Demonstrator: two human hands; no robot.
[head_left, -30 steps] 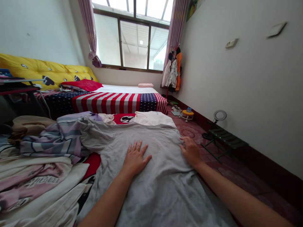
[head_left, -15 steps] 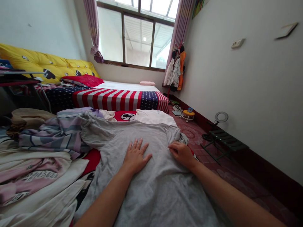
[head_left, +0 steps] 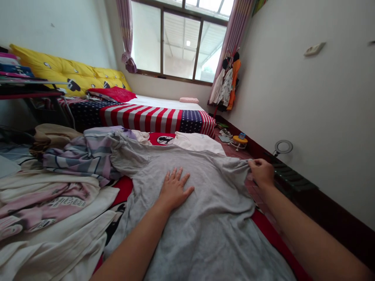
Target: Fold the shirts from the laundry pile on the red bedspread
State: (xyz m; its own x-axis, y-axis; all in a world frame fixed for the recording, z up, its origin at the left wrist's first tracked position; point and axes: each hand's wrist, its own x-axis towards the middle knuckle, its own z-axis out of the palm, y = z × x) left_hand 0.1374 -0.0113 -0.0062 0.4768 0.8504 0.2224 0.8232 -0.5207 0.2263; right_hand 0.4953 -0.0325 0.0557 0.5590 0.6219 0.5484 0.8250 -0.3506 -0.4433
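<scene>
Head view: a wrinkled grey fabric T-shirt (head_left: 205, 218) is spread over a red-and-black patterned cloth (head_left: 124, 188), to the right of piled cream and pink garments (head_left: 67, 205). Its upper part is touched by the left hand (head_left: 175, 191), laid flat with fingers spread wide. Its short grey sleeve (head_left: 238, 166) is held by the right hand (head_left: 262, 173), between fingertips pinched narrowly together.
</scene>
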